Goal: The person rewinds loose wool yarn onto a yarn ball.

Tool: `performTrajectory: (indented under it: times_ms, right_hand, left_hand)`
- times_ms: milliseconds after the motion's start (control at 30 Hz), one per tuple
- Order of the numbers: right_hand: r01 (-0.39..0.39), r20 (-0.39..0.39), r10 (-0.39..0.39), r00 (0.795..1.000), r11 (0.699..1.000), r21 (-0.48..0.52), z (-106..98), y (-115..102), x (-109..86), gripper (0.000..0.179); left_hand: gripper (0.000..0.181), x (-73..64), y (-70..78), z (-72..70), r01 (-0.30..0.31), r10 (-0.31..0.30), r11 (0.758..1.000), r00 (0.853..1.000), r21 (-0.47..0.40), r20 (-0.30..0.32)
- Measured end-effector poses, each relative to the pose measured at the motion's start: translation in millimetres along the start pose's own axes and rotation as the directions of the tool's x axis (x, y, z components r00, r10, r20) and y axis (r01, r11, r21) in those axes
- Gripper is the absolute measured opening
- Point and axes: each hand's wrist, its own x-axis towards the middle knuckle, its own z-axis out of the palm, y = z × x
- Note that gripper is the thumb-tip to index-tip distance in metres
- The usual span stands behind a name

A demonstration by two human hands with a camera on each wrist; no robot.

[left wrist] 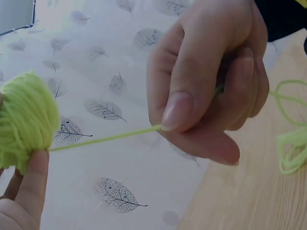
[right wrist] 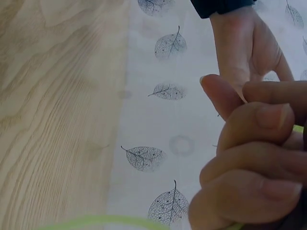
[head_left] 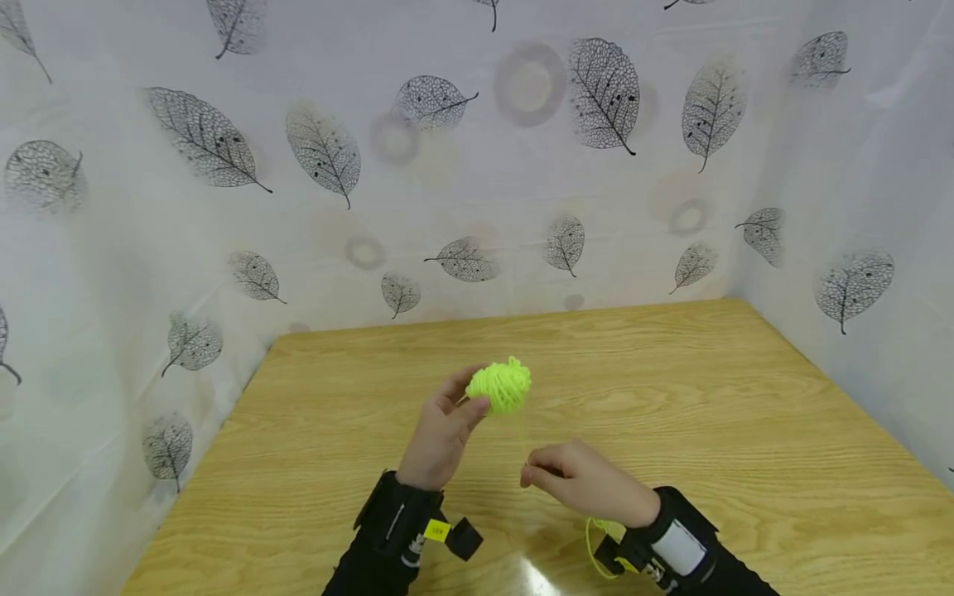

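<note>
A neon yellow-green ball of yarn (head_left: 501,386) is held up over the table by my left hand (head_left: 441,430), thumb and fingers gripping its left side. My right hand (head_left: 589,482), lower and to the right, pinches the yarn strand (left wrist: 105,139) between thumb and index finger. In the left wrist view that strand runs straight from the ball to the pinch. The other right-hand fingers (right wrist: 254,163) are curled toward the palm in the right wrist view, where the ball is hidden. Loose yarn (left wrist: 292,148) lies on the table beyond the right hand.
The wooden table (head_left: 633,372) spreads out under both hands. A white curtain (head_left: 477,182) printed with dark leaf skeletons stands along the table's back and sides. Part of the loose yarn loops beneath my right wrist.
</note>
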Motion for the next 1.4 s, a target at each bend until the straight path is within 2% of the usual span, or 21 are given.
performTrajectory:
  times_ms: [133, 300, 400, 533, 667, 767, 867, 967, 1100, 1300, 1333, 1400]
  right_hand:
    - [0.025, 0.027, -0.025, 0.999, 1.000, 0.012, 3, -7, -1.8, 0.021]
    - [0.074, 0.057, -0.074, 0.996, 0.997, 0.010, 4, -18, -4.5, 0.020]
    - [0.127, 0.056, -0.127, 0.990, 0.992, 0.008, 3, -23, -6.5, 0.022]
    - [0.157, 0.053, -0.157, 0.986, 0.988, 0.011, 0, -27, -10.5, 0.025]
    - [0.135, 0.029, -0.135, 0.990, 0.991, 0.013, -9, -31, -16.0, 0.023]
    - [0.139, -0.016, -0.139, 0.990, 0.990, -0.020, -17, -33, -19.7, 0.020]
    - [0.144, -0.064, -0.147, 0.987, 0.988, -0.052, -26, -35, -23.1, 0.018]
    - [0.138, -0.107, -0.142, 0.984, 0.989, -0.045, -35, -37, -26.3, 0.016]
    - [0.143, -0.171, -0.147, 0.974, 0.989, -0.036, -46, -35, -28.9, 0.013]
    - [0.125, -0.276, -0.127, 0.953, 0.992, -0.024, -56, -25, -29.2, 0.016]
    - [0.114, -0.292, -0.113, 0.950, 0.993, -0.012, -58, -23, -29.1, 0.017]
    - [0.083, -0.317, -0.075, 0.945, 0.996, 0.012, -59, -18, -28.4, 0.016]
  left_hand:
    - [0.047, 2.3, -2.8, 2.5, -0.031, 0.044, 0.994, 0.992, 0.109, -0.120]
    - [0.048, 6.1, -11.3, 0.7, -0.027, 0.091, 0.964, 0.968, 0.264, -0.234]
    - [0.050, 7.7, -17.2, -2.5, -0.021, 0.116, 0.938, 0.960, 0.346, -0.255]
    - [0.049, 9.4, -24.1, -7.4, -0.003, 0.125, 0.893, 0.962, 0.450, -0.241]
    - [0.048, 10.1, -29.4, -11.2, 0.006, 0.112, 0.837, 0.977, 0.548, -0.182]
    - [0.047, 9.9, -31.8, -12.7, 0.014, 0.074, 0.801, 0.990, 0.598, -0.122]
    - [0.046, 9.0, -32.4, -12.9, 0.049, -0.008, 0.785, 0.998, 0.618, -0.069]
    - [0.046, 7.9, -32.6, -13.1, 0.098, -0.113, 0.777, 0.994, 0.622, -0.015]
    - [0.044, 7.6, -33.5, -13.5, 0.125, -0.227, 0.771, 0.970, 0.624, 0.085]
    - [0.041, 6.9, -31.5, -11.5, 0.125, -0.350, 0.759, 0.906, 0.640, 0.238]
    - [0.040, 6.7, -30.9, -11.3, 0.119, -0.359, 0.764, 0.895, 0.634, 0.264]
    - [0.040, 6.6, -29.3, -10.7, 0.111, -0.365, 0.791, 0.874, 0.602, 0.319]
